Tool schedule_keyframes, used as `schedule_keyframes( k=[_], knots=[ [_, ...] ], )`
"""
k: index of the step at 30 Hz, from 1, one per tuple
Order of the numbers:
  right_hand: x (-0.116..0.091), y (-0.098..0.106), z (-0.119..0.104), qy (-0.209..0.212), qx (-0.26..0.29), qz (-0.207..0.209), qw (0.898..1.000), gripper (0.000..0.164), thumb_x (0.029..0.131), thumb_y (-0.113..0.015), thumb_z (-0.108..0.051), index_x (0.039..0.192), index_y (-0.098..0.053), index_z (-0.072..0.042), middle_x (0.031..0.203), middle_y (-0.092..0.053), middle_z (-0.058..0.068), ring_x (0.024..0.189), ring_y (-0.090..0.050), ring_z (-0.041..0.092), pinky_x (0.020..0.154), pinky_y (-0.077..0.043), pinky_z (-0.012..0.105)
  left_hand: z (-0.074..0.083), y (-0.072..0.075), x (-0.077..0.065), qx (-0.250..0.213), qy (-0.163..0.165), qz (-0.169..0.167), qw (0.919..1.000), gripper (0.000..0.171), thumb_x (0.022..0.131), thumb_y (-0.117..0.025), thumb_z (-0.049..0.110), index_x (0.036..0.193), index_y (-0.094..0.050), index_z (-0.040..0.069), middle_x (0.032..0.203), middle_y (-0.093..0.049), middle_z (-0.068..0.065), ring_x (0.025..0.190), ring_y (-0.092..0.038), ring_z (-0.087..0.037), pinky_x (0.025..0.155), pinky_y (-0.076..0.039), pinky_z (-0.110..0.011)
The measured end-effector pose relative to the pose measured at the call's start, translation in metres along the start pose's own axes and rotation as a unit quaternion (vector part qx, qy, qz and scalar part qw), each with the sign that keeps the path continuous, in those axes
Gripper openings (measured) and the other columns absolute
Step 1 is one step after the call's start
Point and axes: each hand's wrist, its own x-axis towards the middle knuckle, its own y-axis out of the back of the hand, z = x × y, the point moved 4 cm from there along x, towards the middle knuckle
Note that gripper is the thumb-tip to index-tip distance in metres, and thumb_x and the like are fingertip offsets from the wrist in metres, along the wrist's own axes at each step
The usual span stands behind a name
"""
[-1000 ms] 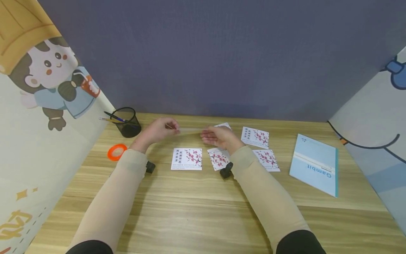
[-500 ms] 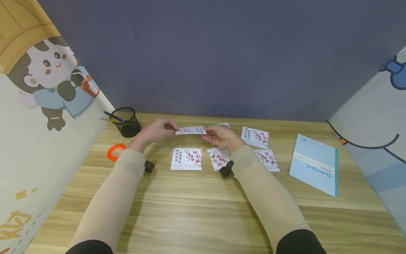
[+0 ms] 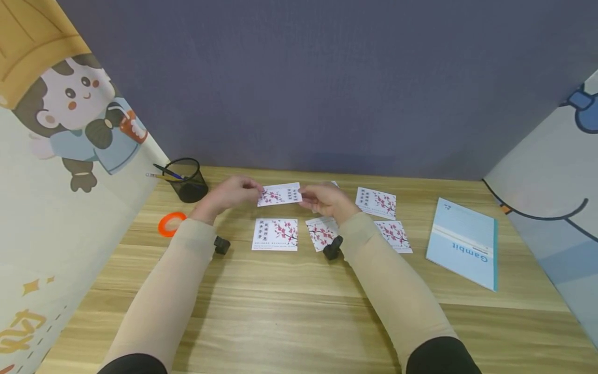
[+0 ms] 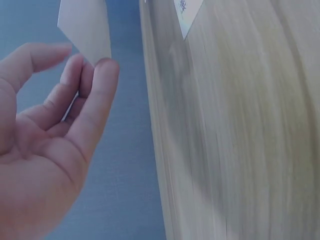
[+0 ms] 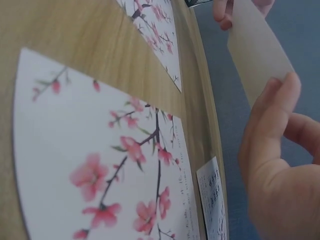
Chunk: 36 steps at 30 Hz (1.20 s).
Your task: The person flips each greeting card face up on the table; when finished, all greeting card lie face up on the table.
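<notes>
A white card printed with pink blossoms and dark characters is held above the back of the table, its printed face tilted toward the head camera. My left hand pinches its left edge, while my right hand pinches the right edge. Its plain back shows in the left wrist view as a pale card at the fingertips, and likewise in the right wrist view. Below lies a matching card flat on the wood. Another blossom card is partly covered by my right wrist.
Two more cards, an upper one and a lower one, lie right of my right hand. A blue notebook sits farther right. At the left stand a black mesh pen cup and an orange ring. A dark partition closes the back.
The card between my hands has turned from nearly edge-on to showing its printed face, its lower edge coming down toward the table. Both hands stay almost in place.
</notes>
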Motion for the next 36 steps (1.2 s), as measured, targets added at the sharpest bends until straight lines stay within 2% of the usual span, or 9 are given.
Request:
schedule_keyframes(
  k=[3,6,10,15,18,21,25,31,36],
  knots=[
    [0.001,-0.001,0.000,0.002,-0.011,0.002,1.000,0.041,0.103,-0.063,0.000,0.142,-0.056,0.007,0.106,-0.058,0.007,0.081,-0.062,0.013,0.077,-0.064,0.019,0.000,-0.002,0.003,0.002,0.009,0.007,0.9999,0.039,0.098,-0.075,0.041,0.127,-0.071,0.015,0.136,-0.069,-0.010,0.132,-0.060,-0.032,0.118,-0.047,-0.056],
    [0.001,-0.003,-0.001,0.008,-0.025,0.002,1.000,0.046,0.103,-0.063,0.000,0.148,-0.053,0.006,0.107,-0.058,0.007,0.084,-0.062,0.013,0.077,-0.064,0.019,0.001,-0.004,0.007,0.002,0.019,0.016,0.9997,0.044,0.093,-0.081,0.044,0.125,-0.070,0.015,0.132,-0.069,-0.009,0.129,-0.061,-0.031,0.116,-0.049,-0.054],
    [0.003,-0.004,-0.001,0.021,-0.039,0.004,0.999,0.045,0.104,-0.062,0.000,0.147,-0.055,0.007,0.108,-0.062,0.008,0.090,-0.065,0.015,0.080,-0.065,0.022,0.004,-0.006,0.011,-0.007,0.028,0.026,0.9993,0.041,0.095,-0.081,0.036,0.124,-0.068,0.011,0.127,-0.069,-0.012,0.122,-0.063,-0.032,0.112,-0.051,-0.052],
    [0.005,-0.006,0.001,0.029,-0.064,0.008,0.998,0.045,0.102,-0.064,0.001,0.146,-0.055,0.008,0.105,-0.063,0.008,0.085,-0.065,0.014,0.079,-0.065,0.022,0.009,-0.008,0.013,0.001,0.033,0.049,0.9982,0.038,0.094,-0.082,0.029,0.122,-0.068,0.008,0.120,-0.069,-0.013,0.110,-0.065,-0.030,0.102,-0.055,-0.045],
    [0.006,-0.008,0.001,0.032,-0.096,0.001,0.995,0.049,0.101,-0.065,0.002,0.147,-0.052,0.009,0.109,-0.059,0.008,0.083,-0.062,0.013,0.078,-0.065,0.021,0.009,-0.011,0.016,0.004,0.037,0.057,0.9977,0.038,0.093,-0.082,0.027,0.121,-0.067,0.007,0.118,-0.069,-0.012,0.107,-0.065,-0.029,0.099,-0.056,-0.042],
    [0.004,-0.011,0.002,0.030,-0.142,-0.004,0.989,0.053,0.101,-0.067,0.000,0.150,-0.049,0.007,0.112,-0.058,0.010,0.079,-0.065,0.013,0.076,-0.065,0.021,0.008,-0.013,0.020,0.002,0.045,0.059,0.9973,0.039,0.093,-0.083,0.025,0.122,-0.065,0.008,0.121,-0.067,-0.012,0.110,-0.064,-0.029,0.101,-0.056,-0.043],
    [0.000,-0.018,0.000,0.027,-0.221,0.007,0.975,0.057,0.102,-0.069,-0.008,0.154,-0.046,0.000,0.115,-0.063,0.016,0.070,-0.072,0.013,0.076,-0.066,0.026,0.005,-0.016,0.023,-0.006,0.057,0.060,0.9966,0.043,0.093,-0.083,0.020,0.127,-0.062,0.007,0.128,-0.065,-0.013,0.111,-0.064,-0.029,0.102,-0.057,-0.044],
    [-0.006,-0.029,-0.004,0.051,-0.343,0.030,0.937,0.059,0.102,-0.071,-0.011,0.154,-0.047,0.000,0.118,-0.070,0.020,0.063,-0.071,0.014,0.073,-0.067,0.033,0.002,-0.018,0.027,0.000,0.067,0.063,0.9958,0.046,0.092,-0.084,0.017,0.130,-0.060,0.004,0.125,-0.064,-0.015,0.101,-0.065,-0.027,0.090,-0.059,-0.039],
    [-0.005,-0.035,0.000,0.041,-0.399,0.005,0.916,0.066,0.104,-0.067,-0.013,0.163,-0.039,-0.003,0.096,-0.069,0.013,0.059,-0.064,0.014,0.066,-0.066,0.032,-0.003,-0.016,0.029,0.034,0.074,0.073,0.9940,0.050,0.091,-0.084,0.021,0.131,-0.060,0.003,0.125,-0.065,-0.015,0.104,-0.064,-0.028,0.093,-0.057,-0.041]
  ],
)
